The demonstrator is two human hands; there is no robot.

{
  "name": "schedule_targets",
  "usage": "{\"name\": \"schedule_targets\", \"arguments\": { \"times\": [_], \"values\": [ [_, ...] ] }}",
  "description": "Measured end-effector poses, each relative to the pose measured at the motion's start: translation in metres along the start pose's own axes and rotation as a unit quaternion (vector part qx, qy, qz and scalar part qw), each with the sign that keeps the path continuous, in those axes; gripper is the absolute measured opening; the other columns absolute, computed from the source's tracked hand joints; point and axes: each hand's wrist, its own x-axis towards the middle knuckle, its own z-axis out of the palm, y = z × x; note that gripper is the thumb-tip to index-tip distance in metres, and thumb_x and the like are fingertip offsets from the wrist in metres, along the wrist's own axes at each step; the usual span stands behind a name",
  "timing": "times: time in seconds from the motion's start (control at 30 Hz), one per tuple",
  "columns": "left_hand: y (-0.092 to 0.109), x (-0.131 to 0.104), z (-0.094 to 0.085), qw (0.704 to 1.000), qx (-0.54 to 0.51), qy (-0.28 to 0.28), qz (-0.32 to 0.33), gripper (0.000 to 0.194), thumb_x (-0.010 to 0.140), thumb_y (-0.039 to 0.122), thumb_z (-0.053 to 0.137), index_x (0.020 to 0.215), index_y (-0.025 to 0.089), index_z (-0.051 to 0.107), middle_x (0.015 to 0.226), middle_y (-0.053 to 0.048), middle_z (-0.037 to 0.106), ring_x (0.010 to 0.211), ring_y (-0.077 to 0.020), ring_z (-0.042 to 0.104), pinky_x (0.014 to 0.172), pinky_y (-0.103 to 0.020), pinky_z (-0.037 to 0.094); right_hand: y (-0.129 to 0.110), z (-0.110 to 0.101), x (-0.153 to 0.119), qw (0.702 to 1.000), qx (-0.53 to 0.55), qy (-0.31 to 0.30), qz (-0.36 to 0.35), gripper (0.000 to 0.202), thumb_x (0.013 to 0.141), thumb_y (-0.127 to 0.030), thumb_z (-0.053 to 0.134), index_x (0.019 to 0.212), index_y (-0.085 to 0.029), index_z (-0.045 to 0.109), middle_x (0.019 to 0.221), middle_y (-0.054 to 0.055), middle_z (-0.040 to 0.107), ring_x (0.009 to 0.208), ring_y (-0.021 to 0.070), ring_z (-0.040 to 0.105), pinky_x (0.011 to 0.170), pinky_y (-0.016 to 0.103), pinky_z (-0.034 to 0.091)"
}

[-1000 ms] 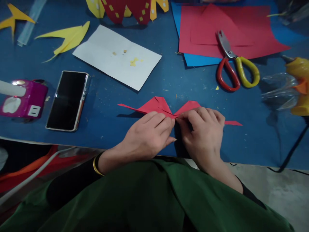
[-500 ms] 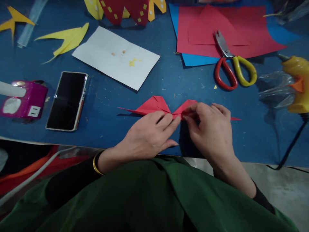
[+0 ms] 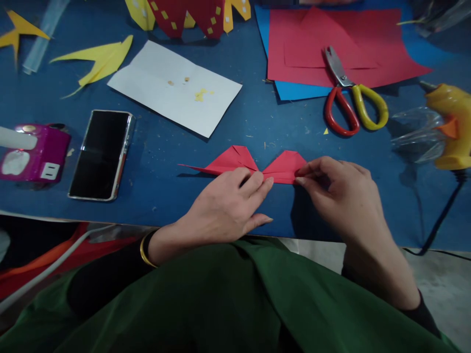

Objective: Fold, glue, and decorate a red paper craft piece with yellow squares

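Note:
A folded red paper piece (image 3: pixel 285 164) with two raised, pointed-out parts lies near the table's front edge. My left hand (image 3: pixel 230 208) rests flat on its middle, fingers pressing the lower fold and the thumb spread apart below. At the piece's right part, my right hand (image 3: pixel 344 196) pinches the lower edge between thumb and forefinger. A thin red tip sticks out to the left of my left hand. The right end of the paper is hidden behind my right hand.
Scissors (image 3: pixel 344 81) lie partly on red sheets (image 3: pixel 382 44) at the back right. A yellow glue gun (image 3: pixel 449 113) is at far right. On the left are a phone (image 3: pixel 101 154), a magenta box (image 3: pixel 51 147), a white card (image 3: pixel 158 98) and yellow paper (image 3: pixel 110 59).
My right hand has slid to the right along the lower fold, uncovering more of the paper's right part. My left hand has stayed on the middle.

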Motion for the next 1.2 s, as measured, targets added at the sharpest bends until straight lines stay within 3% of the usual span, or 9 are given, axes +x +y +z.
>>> {"name": "schedule_targets", "arguments": {
  "times": [0.4, 0.67, 0.97, 1.03, 1.1, 1.17, 1.2],
  "values": [
    [0.001, 0.0, 0.0, 1.0, 0.015, -0.019, -0.01, 0.066, 0.102, 0.056, 0.041, 0.146, 0.007, 0.05, 0.123, -0.019, 0.062, 0.109, -0.0307, 0.055, 0.088, -0.043, 0.05, 0.015, -0.011, 0.0, 0.997, 0.014, -0.013, 0.077, 0.015, 0.083, -0.037, 0.059, 0.083, -0.024, 0.067, 0.078, 0.005, 0.073, 0.074, 0.0255, 0.065, 0.075, 0.043, 0.045],
    [0.0, 0.002, -0.002, 1.0, 0.0, -0.019, -0.013, 0.059, 0.102, 0.049, 0.045, 0.144, 0.008, 0.053, 0.122, -0.019, 0.062, 0.105, -0.03, 0.055, 0.091, -0.044, 0.05, 0.025, -0.01, -0.008, 0.994, 0.011, 0.016, 0.112, 0.019, 0.079, -0.041, 0.063, 0.086, -0.023, 0.067, 0.078, 0.006, 0.071, 0.076, 0.0257, 0.063, 0.072, 0.041, 0.042],
    [0.002, 0.002, -0.002, 1.0, 0.004, -0.023, -0.018, 0.06, 0.102, 0.05, 0.045, 0.145, 0.009, 0.052, 0.12, -0.019, 0.061, 0.102, -0.0296, 0.055, 0.09, -0.044, 0.049, 0.032, -0.013, -0.018, 0.989, -0.004, 0.038, 0.144, 0.011, 0.078, -0.03, 0.066, 0.087, -0.023, 0.068, 0.082, 0.008, 0.074, 0.079, 0.0263, 0.065, 0.072, 0.04, 0.044],
    [0.002, 0.002, -0.002, 1.0, 0.006, -0.018, -0.02, 0.06, 0.101, 0.05, 0.046, 0.144, 0.009, 0.052, 0.12, -0.019, 0.061, 0.102, -0.0296, 0.055, 0.088, -0.043, 0.049, 0.031, -0.009, -0.023, 0.985, -0.076, 0.089, 0.124, 0.011, 0.08, -0.026, 0.065, 0.09, -0.023, 0.069, 0.084, 0.01, 0.075, 0.082, 0.03, 0.066, 0.076, 0.046, 0.045],
    [0.002, 0.002, -0.001, 1.0, 0.008, -0.014, -0.023, 0.059, 0.101, 0.05, 0.046, 0.144, 0.01, 0.052, 0.12, -0.018, 0.061, 0.102, -0.0297, 0.055, 0.087, -0.043, 0.049, 0.025, -0.003, -0.029, 0.963, -0.158, 0.193, 0.097, 0.017, 0.08, -0.024, 0.065, 0.096, -0.021, 0.07, 0.088, 0.013, 0.075, 0.089, 0.0351, 0.067, 0.082, 0.052, 0.046],
    [0.002, 0.002, -0.001, 1.0, 0.01, -0.008, -0.02, 0.059, 0.101, 0.051, 0.045, 0.143, 0.009, 0.052, 0.12, -0.019, 0.062, 0.103, -0.0298, 0.055, 0.087, -0.043, 0.049, 0.012, 0.003, -0.036, 0.939, -0.198, 0.278, 0.037, 0.026, 0.082, -0.024, 0.065, 0.107, -0.018, 0.07, 0.094, 0.016, 0.075, 0.094, 0.0364, 0.068, 0.09, 0.055, 0.047],
    [0.002, 0.002, -0.001, 1.0, 0.011, -0.004, -0.018, 0.059, 0.101, 0.051, 0.045, 0.142, 0.009, 0.053, 0.12, -0.019, 0.062, 0.102, -0.0298, 0.056, 0.086, -0.043, 0.05, 0.004, 0.007, -0.039, 0.941, -0.189, 0.28, -0.016, 0.031, 0.084, -0.023, 0.064, 0.114, -0.016, 0.068, 0.098, 0.016, 0.076, 0.095, 0.0344, 0.069, 0.096, 0.054, 0.047]
  ]
}}
